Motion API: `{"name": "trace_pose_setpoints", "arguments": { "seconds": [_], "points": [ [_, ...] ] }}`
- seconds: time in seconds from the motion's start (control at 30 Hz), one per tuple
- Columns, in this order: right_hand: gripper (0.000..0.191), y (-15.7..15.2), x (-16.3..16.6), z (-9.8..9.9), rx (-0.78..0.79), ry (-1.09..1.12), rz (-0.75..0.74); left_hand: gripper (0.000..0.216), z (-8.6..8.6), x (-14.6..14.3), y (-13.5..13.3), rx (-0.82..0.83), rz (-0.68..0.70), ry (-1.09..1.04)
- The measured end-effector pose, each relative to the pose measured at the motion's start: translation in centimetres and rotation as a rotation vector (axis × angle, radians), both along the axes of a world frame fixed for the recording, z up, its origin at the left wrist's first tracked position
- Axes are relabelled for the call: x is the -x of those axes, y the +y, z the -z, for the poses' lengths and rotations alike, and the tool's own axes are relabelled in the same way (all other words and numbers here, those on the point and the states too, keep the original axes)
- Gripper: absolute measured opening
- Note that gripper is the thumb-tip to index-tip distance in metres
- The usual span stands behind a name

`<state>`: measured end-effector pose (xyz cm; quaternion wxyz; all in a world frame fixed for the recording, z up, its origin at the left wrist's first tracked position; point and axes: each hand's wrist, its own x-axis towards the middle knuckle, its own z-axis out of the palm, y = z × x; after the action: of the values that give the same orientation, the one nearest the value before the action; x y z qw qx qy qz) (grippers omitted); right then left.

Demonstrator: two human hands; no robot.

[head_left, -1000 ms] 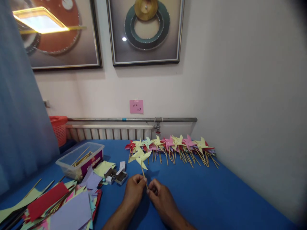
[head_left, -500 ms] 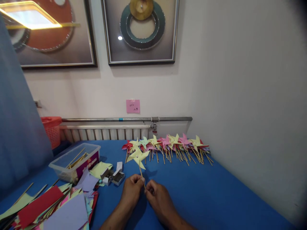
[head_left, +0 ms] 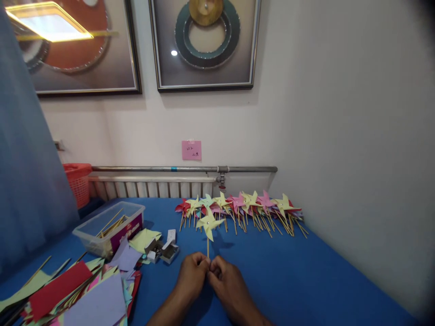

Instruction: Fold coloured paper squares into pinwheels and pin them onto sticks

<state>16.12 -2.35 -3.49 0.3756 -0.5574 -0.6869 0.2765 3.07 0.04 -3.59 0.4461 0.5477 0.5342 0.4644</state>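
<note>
A pale yellow paper pinwheel point(head_left: 210, 222) on a thin wooden stick stands upright in front of me. My left hand point(head_left: 193, 274) pinches the lower part of its stick. Close against it, my right hand point(head_left: 228, 281) has its fingers closed at the same stick, near the bottom end, which the fingers hide. Behind the held pinwheel lies a row of finished pinwheels point(head_left: 251, 202) in yellow, pink, red and green, their sticks pointing toward me. Left of my hands are two small open boxes point(head_left: 169, 252) with small metal pieces in one.
A clear plastic tub point(head_left: 136, 209) holding wooden sticks stands at the left. Before it lie stacked coloured paper sheets point(head_left: 97, 301) and loose cut pieces. A red basket point(head_left: 79, 185), a blue curtain point(head_left: 34, 136) and a radiator pipe point(head_left: 152, 169) border the blue-covered table point(head_left: 292, 280).
The pinwheel has gone from leaning left to nearly upright and shifted slightly right. Both hands have drawn closer together at the stick. The whole view has shifted a little.
</note>
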Motion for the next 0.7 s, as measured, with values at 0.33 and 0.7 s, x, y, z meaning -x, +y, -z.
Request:
{"name": "trace_pose_setpoints", "arguments": {
  "seconds": [0.33, 0.7],
  "points": [
    [0.019, 0.22, 0.14, 0.20, -0.017, -0.082, 0.024, 0.022, 0.45, 0.15, 0.21, -0.037, -0.005, 0.079],
    [0.017, 0.25, -0.54, -0.27, 0.007, -0.131, 0.112, 0.023, 0.51, 0.23, -0.05, -0.099, 0.029, 0.200]
  ]
}}
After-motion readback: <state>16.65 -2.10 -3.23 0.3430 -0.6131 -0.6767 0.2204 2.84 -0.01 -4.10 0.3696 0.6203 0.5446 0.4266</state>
